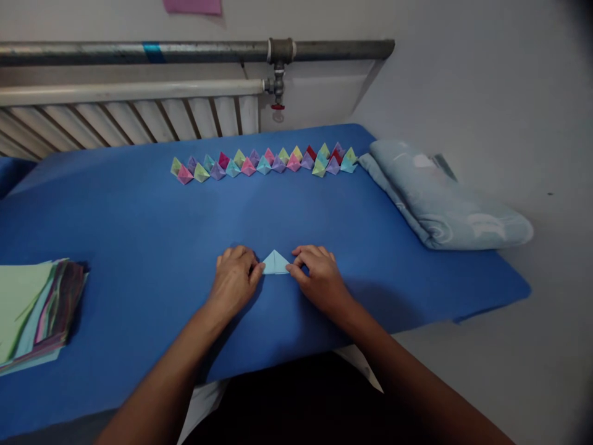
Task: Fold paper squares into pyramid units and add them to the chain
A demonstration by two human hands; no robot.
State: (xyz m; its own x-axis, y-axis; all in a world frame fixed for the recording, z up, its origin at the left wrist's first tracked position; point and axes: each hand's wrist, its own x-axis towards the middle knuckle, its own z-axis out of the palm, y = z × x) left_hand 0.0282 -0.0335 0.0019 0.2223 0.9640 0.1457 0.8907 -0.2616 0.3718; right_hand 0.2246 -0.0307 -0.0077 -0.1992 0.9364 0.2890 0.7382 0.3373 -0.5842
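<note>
A light blue piece of folded paper (pixel 275 263), shaped like a low triangle with a crease down its middle, lies on the blue-covered surface in front of me. My left hand (pixel 235 273) pinches its left corner between thumb and curled fingers. At the opposite corner, my right hand (pixel 319 274) grips the paper the same way, thumb toward the middle. Both hands rest close to the cloth, and the fingertips partly hide the paper's ends.
Small folded paper boats (pixel 248 166) in many colours stand in rows toward the back. A stack of coloured paper sheets (pixel 28 309) lies at the left. On the right is a folded grey-blue blanket (pixel 445 194). A radiator (pixel 125 117) and a metal pipe (pixel 208 52) run behind.
</note>
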